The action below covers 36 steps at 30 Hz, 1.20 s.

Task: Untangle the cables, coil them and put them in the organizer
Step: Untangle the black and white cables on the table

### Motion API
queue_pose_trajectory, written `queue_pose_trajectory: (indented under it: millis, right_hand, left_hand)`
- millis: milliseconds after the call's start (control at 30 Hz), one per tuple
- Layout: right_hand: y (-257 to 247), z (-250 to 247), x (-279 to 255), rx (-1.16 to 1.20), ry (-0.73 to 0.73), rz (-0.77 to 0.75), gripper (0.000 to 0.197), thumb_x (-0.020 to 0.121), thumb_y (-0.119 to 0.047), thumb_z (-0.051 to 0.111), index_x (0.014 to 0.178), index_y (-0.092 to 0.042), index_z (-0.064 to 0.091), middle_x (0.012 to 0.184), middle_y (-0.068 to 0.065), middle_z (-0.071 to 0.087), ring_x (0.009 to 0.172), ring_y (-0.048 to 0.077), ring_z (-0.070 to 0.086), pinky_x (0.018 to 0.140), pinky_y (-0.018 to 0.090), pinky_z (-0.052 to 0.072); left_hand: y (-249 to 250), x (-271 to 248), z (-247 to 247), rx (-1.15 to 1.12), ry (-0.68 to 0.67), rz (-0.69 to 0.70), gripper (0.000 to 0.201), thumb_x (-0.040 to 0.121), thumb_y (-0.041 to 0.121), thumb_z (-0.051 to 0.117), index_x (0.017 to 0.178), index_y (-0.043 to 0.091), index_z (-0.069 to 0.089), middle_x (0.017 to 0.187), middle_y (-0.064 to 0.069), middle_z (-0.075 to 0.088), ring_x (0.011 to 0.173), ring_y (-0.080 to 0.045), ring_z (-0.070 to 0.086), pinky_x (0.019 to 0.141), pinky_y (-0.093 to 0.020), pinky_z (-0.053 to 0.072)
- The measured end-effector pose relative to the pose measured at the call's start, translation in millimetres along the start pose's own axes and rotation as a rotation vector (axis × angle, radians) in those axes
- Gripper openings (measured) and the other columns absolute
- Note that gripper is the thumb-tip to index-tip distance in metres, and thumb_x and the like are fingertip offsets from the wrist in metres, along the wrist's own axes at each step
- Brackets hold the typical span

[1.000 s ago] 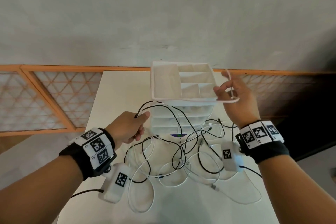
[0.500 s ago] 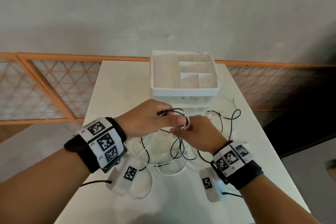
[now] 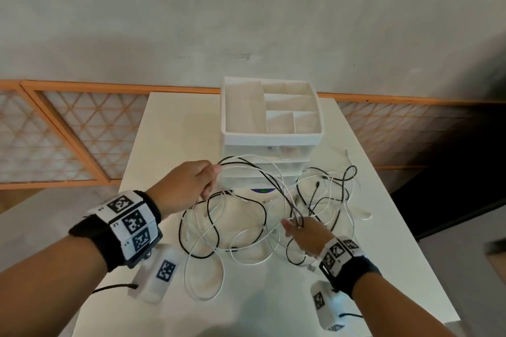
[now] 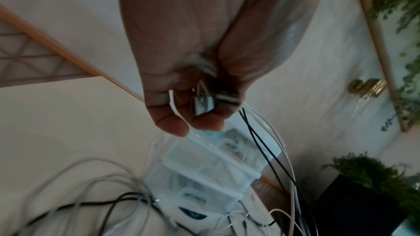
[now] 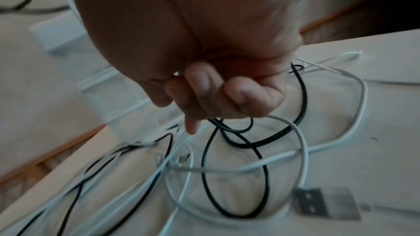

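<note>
A tangle of black and white cables (image 3: 246,221) lies on the white table in front of a white drawer organizer (image 3: 271,128) with open top compartments. My left hand (image 3: 191,186) is raised at the organizer's left and grips a bunch of cable ends; the left wrist view shows USB plugs (image 4: 204,104) held in its curled fingers. From there black and white strands (image 3: 262,175) stretch down to my right hand (image 3: 304,230), which pinches them low over the table. In the right wrist view its fingers (image 5: 204,92) curl round black strands (image 5: 300,100).
The organizer (image 4: 204,173) has translucent drawers below its tray. A loose USB plug (image 5: 327,202) lies on the table near my right hand. More cable loops (image 3: 336,186) spread to the organizer's right. The table edge (image 3: 427,254) is close on the right, and orange lattice railing runs behind.
My hands were together in front of the organizer; they have pulled apart, the left rising leftward and the right dropping toward me, stretching strands between them. Earlier the right hand was at the organizer's top.
</note>
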State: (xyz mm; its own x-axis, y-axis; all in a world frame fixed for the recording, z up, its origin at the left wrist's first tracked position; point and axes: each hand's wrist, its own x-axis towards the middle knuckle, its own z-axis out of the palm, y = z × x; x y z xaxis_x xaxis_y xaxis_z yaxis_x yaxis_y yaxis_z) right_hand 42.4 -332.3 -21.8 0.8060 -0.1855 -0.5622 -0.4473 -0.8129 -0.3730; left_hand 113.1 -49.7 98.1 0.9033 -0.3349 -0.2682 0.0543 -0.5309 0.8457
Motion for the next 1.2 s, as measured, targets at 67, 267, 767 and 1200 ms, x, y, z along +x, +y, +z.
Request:
queue_pose_trajectory:
  millis: [67, 267, 767, 1200]
  right_hand:
    - [6.6, -12.7, 10.4, 0.003, 0.051, 0.056, 0.048, 0.099, -0.061, 0.037, 0.082, -0.019, 0.055, 0.084, 0.006, 0.064, 0.082, 0.024, 0.062, 0.074, 0.031, 0.046]
    - [2.7, -92.1, 24.6, 0.208, 0.525, 0.091, 0.034, 0.091, -0.049, 0.065, 0.097, -0.016, 0.068, 0.095, 0.009, 0.072, 0.095, 0.033, 0.069, 0.082, 0.032, 0.052]
    - [12.7, 42.8, -15.1, 0.132, 0.465, -0.326, 0.067, 0.080, -0.014, 0.069, 0.135, -0.023, 0.032, 0.095, -0.004, 0.066, 0.073, 0.020, 0.065, 0.072, 0.035, 0.055]
    - [6.9, 34.5, -15.3, -0.347, 0.235, -0.242, 0.017, 0.095, -0.032, 0.053, 0.101, -0.027, 0.067, 0.102, -0.007, 0.073, 0.100, 0.018, 0.065, 0.103, 0.036, 0.038]
  left_hand:
    - [-12.7, 2.7, -0.7, 0.083, 0.010, -0.048, 0.033, 0.105, 0.029, 0.039, 0.085, 0.012, 0.058, 0.059, 0.000, 0.051, 0.055, -0.011, 0.055, 0.048, -0.018, 0.040]
    - [-48.6, -0.8, 7.7, 0.466, -0.178, -0.151, 0.027, 0.102, 0.014, 0.042, 0.078, 0.017, 0.054, 0.082, 0.004, 0.061, 0.064, -0.007, 0.058, 0.058, -0.018, 0.046]
    - [-55.6, -2.6, 26.6, -0.473, 0.015, -0.362, 0.018, 0.093, -0.016, 0.049, 0.087, -0.005, 0.061, 0.077, -0.019, 0.060, 0.061, -0.021, 0.059, 0.049, -0.022, 0.051]
    - [-15.8, 12.2, 5.2, -0.754, 0.106, -0.324, 0.026, 0.103, 0.013, 0.047, 0.084, 0.002, 0.061, 0.063, -0.003, 0.046, 0.058, -0.017, 0.045, 0.062, -0.031, 0.042]
